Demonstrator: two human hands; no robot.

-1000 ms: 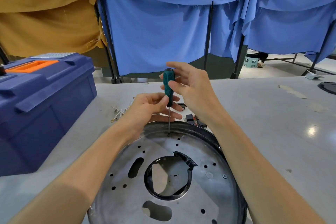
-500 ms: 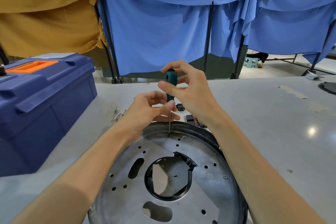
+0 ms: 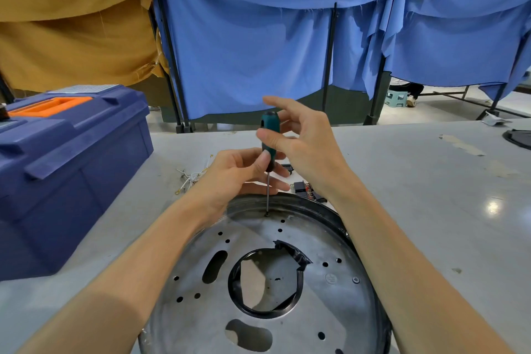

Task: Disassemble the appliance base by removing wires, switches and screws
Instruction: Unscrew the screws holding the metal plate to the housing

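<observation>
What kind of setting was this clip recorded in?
Likely a workshop or partitioned recording bay: a grey worktable with a blue toolbox, cloth screens hung on stands behind, and a metal appliance base with a screwdriver standing on one screw.

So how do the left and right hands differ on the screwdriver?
The left hand pinches the screwdriver at the handle's lower end; the right hand grips higher, thumb across the front. The left hand is cupped; the right hand's index finger stretches out. Both hold it upright on the appliance base.
</observation>
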